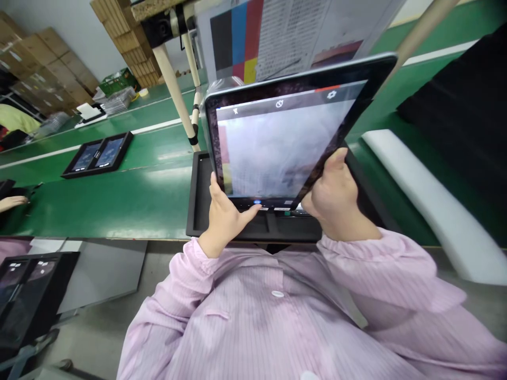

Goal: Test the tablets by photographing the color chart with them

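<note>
A tablet with a dark bezel is held up and tilted, its screen lit with what looks like a blurred camera picture. My left hand grips its lower left corner, thumb lying along the bottom edge by a blue on-screen button. On the right edge, my right hand is wrapped round the lower part. Behind the tablet stands a printed chart with colour blocks and dense text. A black tray with compartments lies beneath the tablet, partly hidden by it and my hands.
Pale tube posts rise behind the tray. Further left on the green bench lies another black tray with two tablets. A white foam strip and black cloth are at right. A co-worker's hand shows at far left.
</note>
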{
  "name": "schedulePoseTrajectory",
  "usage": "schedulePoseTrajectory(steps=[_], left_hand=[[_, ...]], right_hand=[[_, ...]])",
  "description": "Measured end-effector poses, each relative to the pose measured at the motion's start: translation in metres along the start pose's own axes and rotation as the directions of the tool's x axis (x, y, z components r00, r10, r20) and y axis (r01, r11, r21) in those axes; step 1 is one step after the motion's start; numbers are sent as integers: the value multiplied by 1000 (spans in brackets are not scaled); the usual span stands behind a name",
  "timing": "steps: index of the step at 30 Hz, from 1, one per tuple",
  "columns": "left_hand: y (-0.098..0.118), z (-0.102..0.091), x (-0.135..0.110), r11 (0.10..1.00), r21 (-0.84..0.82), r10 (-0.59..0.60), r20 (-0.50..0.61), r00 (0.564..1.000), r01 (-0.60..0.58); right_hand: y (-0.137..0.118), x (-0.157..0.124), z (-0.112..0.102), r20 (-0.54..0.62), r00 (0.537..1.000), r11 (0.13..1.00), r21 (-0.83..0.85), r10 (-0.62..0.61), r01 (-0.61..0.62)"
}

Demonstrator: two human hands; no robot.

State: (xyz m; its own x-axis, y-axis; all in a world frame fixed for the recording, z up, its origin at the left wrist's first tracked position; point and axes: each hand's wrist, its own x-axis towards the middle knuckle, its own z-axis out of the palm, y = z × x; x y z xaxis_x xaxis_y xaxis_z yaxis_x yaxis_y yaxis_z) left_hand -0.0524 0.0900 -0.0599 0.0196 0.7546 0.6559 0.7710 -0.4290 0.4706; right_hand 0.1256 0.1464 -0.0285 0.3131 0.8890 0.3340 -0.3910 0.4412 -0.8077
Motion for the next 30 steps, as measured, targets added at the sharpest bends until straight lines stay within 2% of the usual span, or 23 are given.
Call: schedulePoseTrajectory(steps=[3, 13, 18, 30], left_hand=[[0, 1, 0, 1000, -2, -27, 2, 1000, 27], [-1, 4, -2, 991, -21, -129, 14, 992, 129], [-1, 3, -2, 992, -33, -122, 34, 992, 123], [1, 5, -1, 986, -39, -161, 28, 986, 162]], right_hand=[[3, 2, 0, 5, 1000, 999, 29, -22, 22], [-1, 1, 7, 11, 1000, 997, 70, 12, -13], [-1, 1, 7, 59, 998, 996, 78, 35, -40], [-1, 0, 8, 49, 998, 996, 81, 29, -33]])
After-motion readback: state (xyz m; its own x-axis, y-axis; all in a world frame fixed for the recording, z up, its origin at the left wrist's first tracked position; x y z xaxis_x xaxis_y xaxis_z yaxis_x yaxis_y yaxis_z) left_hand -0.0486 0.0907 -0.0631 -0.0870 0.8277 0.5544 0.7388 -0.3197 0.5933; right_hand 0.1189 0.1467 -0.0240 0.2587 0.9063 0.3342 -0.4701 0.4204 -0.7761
